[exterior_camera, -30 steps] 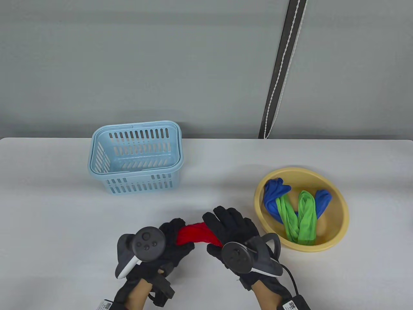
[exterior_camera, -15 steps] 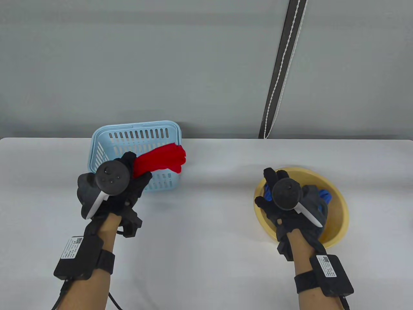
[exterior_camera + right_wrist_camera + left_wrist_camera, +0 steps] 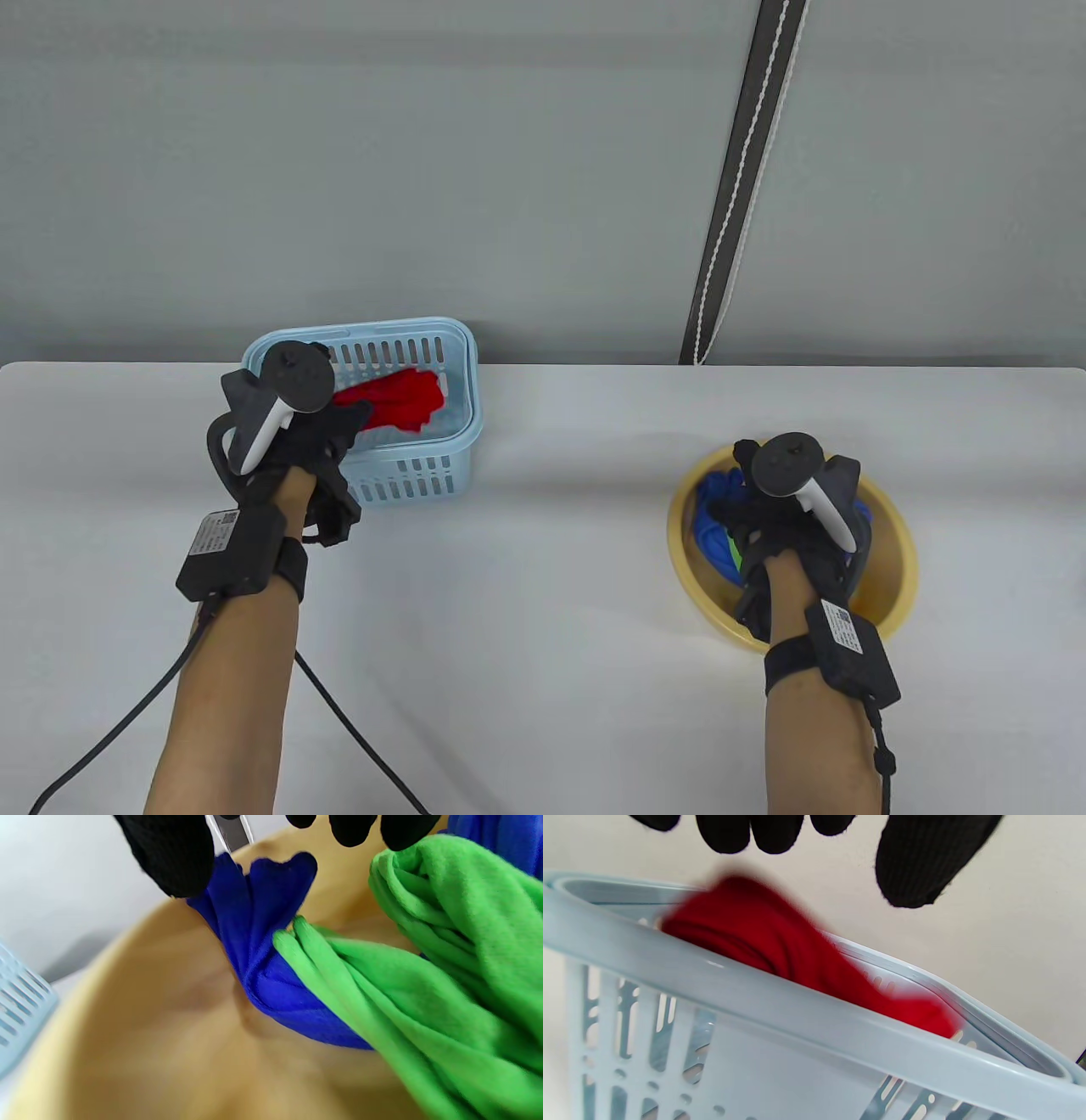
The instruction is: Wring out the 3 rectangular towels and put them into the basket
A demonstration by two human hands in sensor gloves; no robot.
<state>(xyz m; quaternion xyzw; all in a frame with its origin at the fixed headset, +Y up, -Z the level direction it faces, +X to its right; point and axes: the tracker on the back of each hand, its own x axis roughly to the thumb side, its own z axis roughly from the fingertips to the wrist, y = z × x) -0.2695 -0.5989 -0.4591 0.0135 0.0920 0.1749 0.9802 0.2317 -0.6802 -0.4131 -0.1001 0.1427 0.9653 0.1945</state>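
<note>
The red towel (image 3: pixel 399 399) lies inside the light blue basket (image 3: pixel 462 433) at the back left. My left hand (image 3: pixel 344 424) hovers over the basket's near left rim, fingers spread and holding nothing. In the left wrist view the red towel (image 3: pixel 763 933) sits blurred behind the basket rim (image 3: pixel 797 1001), below my left hand (image 3: pixel 840 849). My right hand (image 3: pixel 742 501) reaches down into the yellow basin (image 3: pixel 891 560). Its fingers (image 3: pixel 352 827) hang just above the blue towel (image 3: pixel 263 984) and green towel (image 3: pixel 424 984), gripping neither. The hand hides most of both towels in the table view.
The white table (image 3: pixel 551 594) carries only the basket and the basin. A black cable (image 3: pixel 339 713) trails from my left wrist across the near table. A dark strap with a white cord (image 3: pixel 738 187) hangs on the grey wall behind.
My left hand carried the red towel from the table's front to the basket and let it go inside. My right hand left the towel and moved into the yellow basin.
</note>
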